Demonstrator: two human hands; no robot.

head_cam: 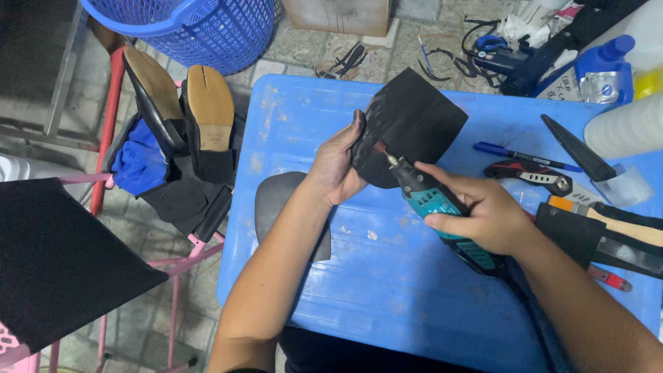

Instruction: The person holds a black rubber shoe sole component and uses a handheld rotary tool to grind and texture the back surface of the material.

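Grinding one black sheet [414,124], left hand [336,166], right hand [483,214], one rotary tool [435,207], two shoes [186,110]

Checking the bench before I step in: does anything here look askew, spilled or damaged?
Mostly the floor: black strips and scraps lie scattered beyond the blue table. The table's top is scuffed with pale flecks. The black sheet being ground shows no visible tear.

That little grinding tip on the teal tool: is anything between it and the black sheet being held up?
Nothing visible. The right hand grips the teal and black rotary tool, and its small grinding tip sits right against the black rubber sheet that the left hand holds above the blue plastic table.
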